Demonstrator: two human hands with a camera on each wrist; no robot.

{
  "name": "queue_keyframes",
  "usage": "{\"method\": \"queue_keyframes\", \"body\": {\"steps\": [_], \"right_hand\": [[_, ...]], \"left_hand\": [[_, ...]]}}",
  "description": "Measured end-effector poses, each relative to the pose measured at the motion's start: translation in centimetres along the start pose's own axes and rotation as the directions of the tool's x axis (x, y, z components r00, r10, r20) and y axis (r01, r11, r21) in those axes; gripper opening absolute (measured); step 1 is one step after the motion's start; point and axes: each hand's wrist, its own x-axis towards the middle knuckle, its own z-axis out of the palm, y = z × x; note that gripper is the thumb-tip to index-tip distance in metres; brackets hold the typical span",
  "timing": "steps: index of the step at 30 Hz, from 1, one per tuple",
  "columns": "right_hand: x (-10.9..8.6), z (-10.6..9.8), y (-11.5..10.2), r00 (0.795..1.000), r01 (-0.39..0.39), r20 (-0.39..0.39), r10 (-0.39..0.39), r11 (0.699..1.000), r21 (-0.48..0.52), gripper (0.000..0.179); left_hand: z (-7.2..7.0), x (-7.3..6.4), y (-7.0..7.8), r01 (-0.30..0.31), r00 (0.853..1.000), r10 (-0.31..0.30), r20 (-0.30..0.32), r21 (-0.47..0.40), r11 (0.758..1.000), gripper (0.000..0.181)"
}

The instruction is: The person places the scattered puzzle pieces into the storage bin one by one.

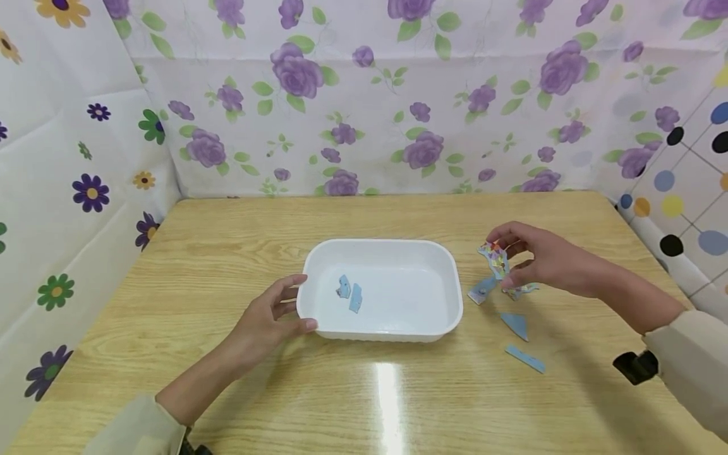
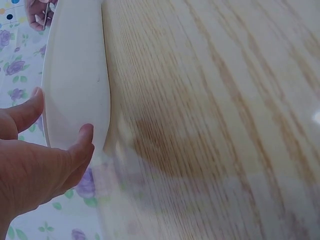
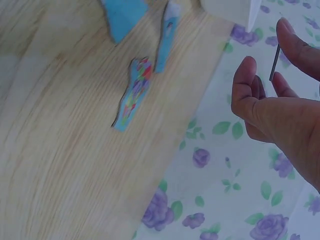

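A white plastic tub (image 1: 392, 328) stands on the table, with two small light-blue puzzle pieces, one (image 1: 344, 286) beside the other (image 1: 355, 298), lying in its left part. At its left end my left hand (image 1: 273, 313) holds the tub, fingers at the rim and thumb by the front corner. My right hand (image 1: 531, 256), right of the tub, pinches a puzzle piece (image 1: 496, 259) with a blue border and a multicoloured pattern. In the right wrist view that held piece (image 3: 275, 62) appears edge-on, raised off the table between thumb and fingers.
Under and in front of the right hand lie several loose pieces: a blue one (image 1: 482, 291), a patterned one (image 1: 524, 290), a blue triangular one (image 1: 515, 325) and a narrow blue strip (image 1: 525, 358). Flowered cloth (image 1: 370, 126) hangs behind the wooden table (image 1: 227, 253).
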Motion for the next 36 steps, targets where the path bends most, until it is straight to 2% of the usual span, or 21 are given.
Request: {"method": "queue_keyframes", "body": {"steps": [12,24,32,36], "right_hand": [[1.3,0.7,-1.8,0.999,0.036,0.04,-0.036,0.999,0.005,0.063],[2.7,2.7,-3.9,0.993,0.065,0.09,-0.072,0.994,0.084,0.061],[4.2,3.3,-4.6,0.993,0.077,0.087,-0.082,0.995,0.061,0.061],[5.0,3.9,-4.9,0.987,0.065,0.14,-0.074,0.995,0.072,0.06]], "left_hand": [[0.0,0.0,0.0,0.014,1.0,-0.014,0.003,0.005,1.0,0.078],[0.0,-0.1,0.0,0.013,1.0,-0.013,0.008,0.003,1.0,0.079],[-0.1,0.0,0.1,0.01,1.0,-0.01,0.008,0.003,1.0,0.078],[-0.1,0.0,0.1,0.009,1.0,-0.009,0.007,0.006,1.0,0.078]]}}
